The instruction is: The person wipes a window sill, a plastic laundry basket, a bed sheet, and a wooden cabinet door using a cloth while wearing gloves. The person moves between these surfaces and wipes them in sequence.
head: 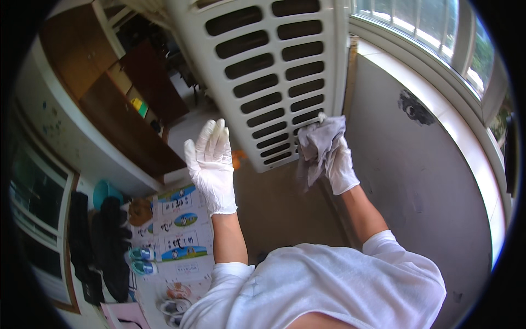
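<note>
A tall white slatted panel, a metal or plastic housing with two columns of rounded slots, stands in front of me. My right hand, in a white disposable glove, grips a crumpled grey cloth against the panel's lower right edge. Part of that cloth hides the lowest slots of the right column. Raised to the left of the panel is my left hand, gloved the same way. It holds nothing; its thumb stands apart from the fingers, and I see no contact with the panel.
To my right runs a grey wall under a white tiled windowsill. Flattened printed cardboard lies on the floor at left, with teal shoes on it. Beyond are a teal bucket and brown cabinet doors standing ajar.
</note>
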Available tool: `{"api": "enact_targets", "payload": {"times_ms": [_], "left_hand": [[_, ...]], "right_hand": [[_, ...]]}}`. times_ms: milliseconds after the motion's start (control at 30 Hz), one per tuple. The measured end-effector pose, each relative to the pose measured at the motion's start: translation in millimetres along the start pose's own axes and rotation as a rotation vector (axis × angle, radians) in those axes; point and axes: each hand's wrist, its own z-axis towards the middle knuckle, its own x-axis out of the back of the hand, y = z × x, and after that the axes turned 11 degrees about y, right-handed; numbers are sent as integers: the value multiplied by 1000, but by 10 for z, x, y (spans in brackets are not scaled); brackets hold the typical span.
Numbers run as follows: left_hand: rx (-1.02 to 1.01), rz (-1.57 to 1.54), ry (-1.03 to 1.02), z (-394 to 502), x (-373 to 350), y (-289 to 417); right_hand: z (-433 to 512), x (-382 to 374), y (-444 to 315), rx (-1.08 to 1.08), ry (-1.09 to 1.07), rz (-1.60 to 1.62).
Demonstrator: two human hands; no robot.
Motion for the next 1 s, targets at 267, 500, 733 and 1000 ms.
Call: {"api": "enact_targets", "payload": {"times_ms": [267, 500, 733, 1000], "left_hand": [[-194, 84, 220, -99, 631, 433], [-89, 75, 226, 58, 1140, 1156], [-23, 95, 313, 85, 1680, 1539], [124, 264, 303, 98, 1910, 1572]], "right_hand": [[-90, -1570, -175, 641, -506, -424], [326, -2722, 557, 1983, -604, -1459], [270, -2081, 982, 1841, -475, -1832], [-115, -1328, 1557, 1544, -525, -2028]]}}
